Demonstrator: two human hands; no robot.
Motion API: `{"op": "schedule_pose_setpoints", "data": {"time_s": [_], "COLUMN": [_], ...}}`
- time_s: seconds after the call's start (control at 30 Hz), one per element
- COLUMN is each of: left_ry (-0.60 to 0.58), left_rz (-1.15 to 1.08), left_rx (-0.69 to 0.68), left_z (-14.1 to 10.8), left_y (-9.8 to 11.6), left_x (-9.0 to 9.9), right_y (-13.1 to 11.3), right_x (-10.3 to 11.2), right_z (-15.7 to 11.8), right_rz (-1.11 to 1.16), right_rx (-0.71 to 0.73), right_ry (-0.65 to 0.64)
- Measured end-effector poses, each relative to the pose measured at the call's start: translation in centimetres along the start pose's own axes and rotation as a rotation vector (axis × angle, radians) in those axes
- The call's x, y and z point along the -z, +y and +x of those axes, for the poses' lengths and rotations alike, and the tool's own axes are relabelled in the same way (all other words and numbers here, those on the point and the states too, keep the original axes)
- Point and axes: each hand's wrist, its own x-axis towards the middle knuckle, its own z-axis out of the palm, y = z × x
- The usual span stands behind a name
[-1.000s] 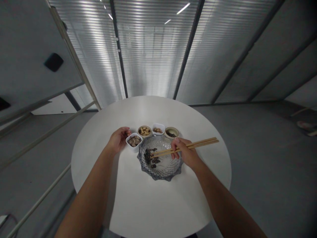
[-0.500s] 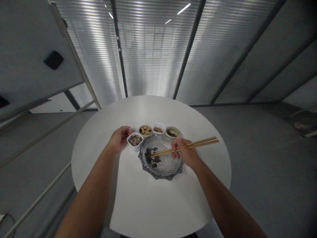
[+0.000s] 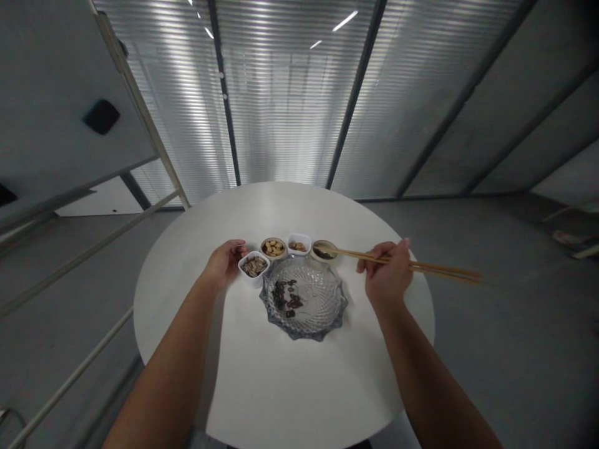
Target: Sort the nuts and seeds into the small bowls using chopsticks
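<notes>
My right hand (image 3: 387,272) is closed round a pair of wooden chopsticks (image 3: 350,253). Their tips reach into a beige round bowl (image 3: 333,257) with a few dark pieces at its bottom. Just below the bowls sits a scalloped clear glass plate (image 3: 322,312), dark pieces gathered on its left side. My left hand (image 3: 227,262) rests with loosely bent fingers beside a white square bowl (image 3: 255,282) of striped seeds; whether the fingertips touch it I cannot tell.
Between the end bowls stand a round bowl of light nuts (image 3: 273,247) and a white square bowl of brown nuts (image 3: 299,244). All are on a round white table (image 3: 281,380). A whiteboard on a metal frame (image 3: 163,149) stands at the left, and blinds-covered glass panels are behind.
My right hand has moved right, carrying the chopstick tips from the dark pieces on the glass plate to the right-hand round bowl. My left hand has stayed by the seed bowl.
</notes>
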Motion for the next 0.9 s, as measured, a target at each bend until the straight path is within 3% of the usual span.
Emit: {"op": "schedule_pose_setpoints", "data": {"time_s": [0.13,0.27,0.43,0.63,0.77,0.9], "left_ry": [0.007,-0.016,-0.016,-0.014,-0.019,-0.018], "left_rz": [-0.011,0.008,0.006,0.019,0.015,0.006], "left_rx": [0.011,-0.028,-0.004,-0.018,-0.005,0.008], "left_z": [0.0,0.0,0.0,0.2,0.2,0.1], "left_y": [-0.1,-0.2,-0.1,0.0,0.1,0.1], "left_x": [-0.1,-0.1,0.0,0.3,0.4,0.2], "right_y": [0.2,0.2,0.2,1.1,1.4,1.1], "right_x": [1.0,1.1,0.2,-0.5,-0.6,-0.7], "right_z": [0.9,0.9,-0.3,-2.4,-3.0,-3.0], "right_rz": [-0.012,0.024,0.043,-0.142,-0.191,-0.205], "right_rx": [0.08,0.054,-0.12,-0.28,-0.303,-0.306], "right_ry": [0.046,0.006,-0.237,-0.563,-0.641,-0.638]}}
